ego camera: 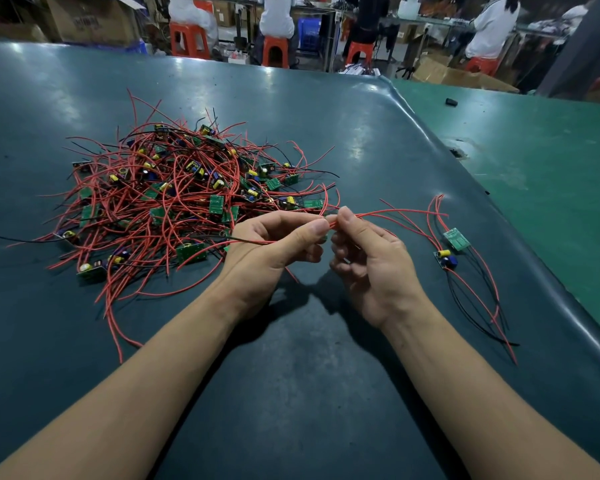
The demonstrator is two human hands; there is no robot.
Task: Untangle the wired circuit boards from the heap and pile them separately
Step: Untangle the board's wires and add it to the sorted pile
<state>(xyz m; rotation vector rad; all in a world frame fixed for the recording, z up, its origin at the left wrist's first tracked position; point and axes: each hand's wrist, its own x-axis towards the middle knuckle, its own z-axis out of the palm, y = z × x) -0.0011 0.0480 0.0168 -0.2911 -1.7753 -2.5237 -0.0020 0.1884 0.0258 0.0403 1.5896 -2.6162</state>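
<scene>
Red wires and small green boards are seen heaped on the left half of the dark green desk, towards its far edge. At the middle, a red wire is pinched by the left hand, thumb against forefinger, and by the right hand just beside it. Towards the right edge, two separated boards are laid together, well apart from the heap, their wires trailing nearer.

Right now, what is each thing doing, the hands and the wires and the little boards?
Left hand: pinching red wires.
Right hand: pinching the same red wires.
Heap: tangled, lying on the table.
Separated boards: two, lying apart from the heap, wires trailing.
</scene>
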